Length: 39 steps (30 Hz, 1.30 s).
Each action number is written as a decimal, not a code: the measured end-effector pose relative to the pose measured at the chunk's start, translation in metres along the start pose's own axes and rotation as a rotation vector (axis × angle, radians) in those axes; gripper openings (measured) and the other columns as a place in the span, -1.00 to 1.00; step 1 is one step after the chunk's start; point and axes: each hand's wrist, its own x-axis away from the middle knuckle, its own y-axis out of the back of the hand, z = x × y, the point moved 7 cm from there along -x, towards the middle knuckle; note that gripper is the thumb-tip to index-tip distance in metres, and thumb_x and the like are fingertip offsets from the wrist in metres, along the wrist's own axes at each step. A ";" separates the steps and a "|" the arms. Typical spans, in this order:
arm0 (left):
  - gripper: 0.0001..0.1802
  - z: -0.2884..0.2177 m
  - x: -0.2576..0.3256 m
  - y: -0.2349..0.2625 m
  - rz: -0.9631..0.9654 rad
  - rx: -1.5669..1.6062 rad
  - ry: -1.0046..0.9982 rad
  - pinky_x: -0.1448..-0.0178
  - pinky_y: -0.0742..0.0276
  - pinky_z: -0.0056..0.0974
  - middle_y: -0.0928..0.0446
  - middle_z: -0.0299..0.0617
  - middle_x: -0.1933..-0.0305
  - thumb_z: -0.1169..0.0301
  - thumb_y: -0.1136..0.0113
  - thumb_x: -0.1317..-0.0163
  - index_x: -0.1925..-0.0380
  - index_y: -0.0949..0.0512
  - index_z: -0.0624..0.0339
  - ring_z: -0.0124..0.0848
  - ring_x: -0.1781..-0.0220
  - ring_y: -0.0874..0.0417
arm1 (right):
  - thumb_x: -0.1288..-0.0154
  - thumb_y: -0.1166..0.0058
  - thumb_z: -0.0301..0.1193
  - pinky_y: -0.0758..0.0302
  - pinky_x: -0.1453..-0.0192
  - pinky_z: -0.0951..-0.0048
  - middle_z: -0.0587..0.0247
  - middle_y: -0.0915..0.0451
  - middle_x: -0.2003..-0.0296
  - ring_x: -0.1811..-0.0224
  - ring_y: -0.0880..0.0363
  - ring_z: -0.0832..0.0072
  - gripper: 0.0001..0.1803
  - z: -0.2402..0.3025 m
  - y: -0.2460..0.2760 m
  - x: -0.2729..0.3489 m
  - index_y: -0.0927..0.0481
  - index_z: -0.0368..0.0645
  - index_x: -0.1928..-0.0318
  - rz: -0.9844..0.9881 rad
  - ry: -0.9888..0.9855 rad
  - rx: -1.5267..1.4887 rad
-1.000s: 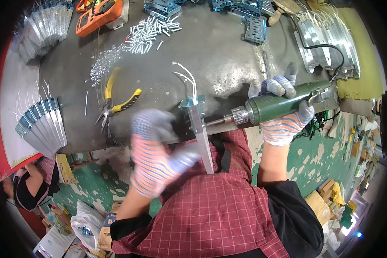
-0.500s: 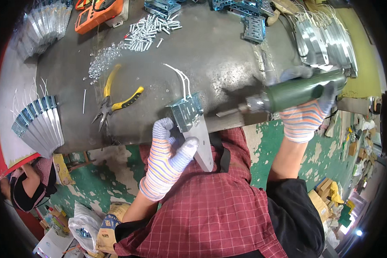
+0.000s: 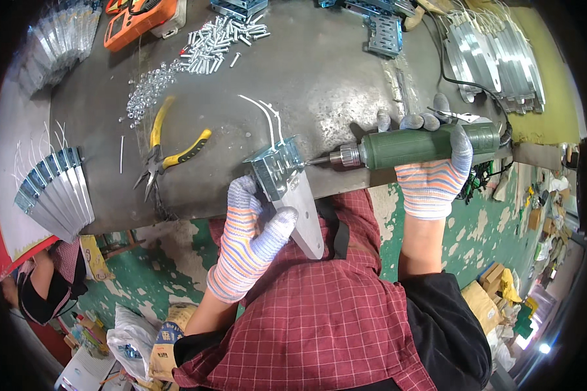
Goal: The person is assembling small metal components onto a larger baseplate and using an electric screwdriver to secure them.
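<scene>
My left hand (image 3: 246,238), in a striped knit glove, is closed on a flat grey metal strip (image 3: 300,218). A bluish perforated bracket (image 3: 274,167) sits on the strip's upper end, and two white wires (image 3: 270,120) rise from it. In my right hand (image 3: 430,174), gloved alike, is a green electric screwdriver (image 3: 414,146) held level, fingers wrapped round its body. Its bit points left, and the tip meets the bracket's right side; whether it sits in a screw there is too small to tell.
Yellow-handled pliers (image 3: 155,156) lie left of the bracket. Beyond are loose nuts (image 3: 149,91), a heap of screws (image 3: 218,44) and an orange meter (image 3: 140,23). Fanned strips with brackets (image 3: 55,192) lie at left, more strips (image 3: 492,58) at far right. A person's arm (image 3: 42,277) shows lower left.
My right hand has brought the screwdriver left and levelled it, so its bit now reaches the bracket. My left hand keeps its hold on the strip, nearly still.
</scene>
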 end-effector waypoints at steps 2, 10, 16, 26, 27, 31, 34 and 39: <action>-0.49 -0.002 -0.001 -0.001 0.007 0.031 -0.031 -0.21 -0.36 -0.28 -0.40 -0.12 -0.09 0.58 -0.17 -0.21 -0.15 -0.24 0.24 -0.40 -0.10 -0.44 | -0.16 -0.19 -0.28 -0.13 -0.36 -0.26 0.29 -0.50 0.28 0.07 -0.49 0.27 -0.46 0.000 0.000 0.002 -0.41 -0.16 -0.14 0.012 0.004 0.032; -0.37 -0.037 0.016 -0.002 -0.054 -0.183 -0.164 -0.07 -0.50 -0.31 -0.47 -0.20 -0.04 0.62 -0.28 -0.09 -0.17 -0.27 0.20 -0.45 0.03 -0.55 | -0.10 -0.25 -0.32 -0.15 -0.39 -0.14 0.30 -0.48 0.23 0.03 -0.44 0.35 -0.39 0.007 -0.038 0.009 -0.38 -0.16 -0.17 0.032 0.043 -0.079; -0.74 -0.065 0.008 -0.010 0.108 -0.852 -0.588 -0.02 -0.55 -0.06 -0.42 0.16 -0.21 0.56 -0.12 0.11 0.33 -0.60 0.29 0.03 -0.01 -0.60 | -0.06 -0.29 -0.34 -0.23 -0.32 0.07 0.36 -0.46 0.24 0.05 -0.41 0.42 -0.45 0.013 -0.046 0.011 -0.43 -0.20 -0.07 0.065 -0.036 -0.203; -0.89 -0.040 -0.003 0.003 0.191 -0.695 -0.593 -0.13 -0.50 -0.07 -0.58 0.12 0.01 0.46 -0.06 -0.27 0.27 -0.53 0.22 -0.01 -0.05 -0.61 | -0.10 -0.21 -0.27 0.01 -0.48 -0.10 0.36 -0.61 0.27 0.06 -0.53 0.34 -0.33 -0.002 0.020 0.012 -0.35 -0.25 -0.22 -0.027 -0.137 -0.208; -0.89 -0.053 -0.007 0.009 0.142 -0.828 -0.647 -0.09 -0.51 -0.10 -0.59 0.07 0.07 0.48 -0.07 -0.24 0.27 -0.54 0.23 -0.04 0.01 -0.62 | -0.10 -0.22 -0.26 0.08 -0.51 -0.10 0.37 -0.60 0.28 0.07 -0.54 0.36 -0.32 -0.001 0.022 0.010 -0.35 -0.25 -0.22 -0.016 -0.129 -0.167; -0.83 -0.100 -0.041 0.072 -0.372 -1.165 -0.680 0.05 -0.50 -0.25 -0.58 -0.08 0.25 0.62 -0.06 -0.17 0.22 -0.54 0.31 -0.31 0.22 -0.60 | -0.08 -0.24 -0.25 0.04 -0.49 -0.09 0.37 -0.60 0.29 0.07 -0.54 0.36 -0.30 0.005 0.025 0.011 -0.35 -0.23 -0.22 -0.065 -0.093 -0.135; -0.82 -0.127 -0.075 0.112 -0.530 -1.358 -0.560 0.00 -0.48 -0.26 -0.59 -0.10 0.21 0.48 -0.16 -0.22 0.18 -0.58 0.20 -0.26 0.16 -0.61 | -0.08 -0.24 -0.25 0.00 -0.47 -0.09 0.37 -0.61 0.29 0.06 -0.53 0.35 -0.32 0.003 0.024 0.009 -0.37 -0.19 -0.21 -0.058 -0.099 -0.113; -0.81 -0.114 -0.125 0.115 -0.474 -1.830 -0.317 0.04 -0.49 -0.12 -0.58 -0.10 0.22 0.30 -0.21 -0.14 0.24 -0.60 0.05 -0.12 0.13 -0.59 | -0.09 -0.24 -0.25 -0.08 -0.45 -0.08 0.36 -0.59 0.29 0.03 -0.51 0.33 -0.35 0.002 0.016 0.007 -0.40 -0.17 -0.20 -0.047 -0.120 -0.131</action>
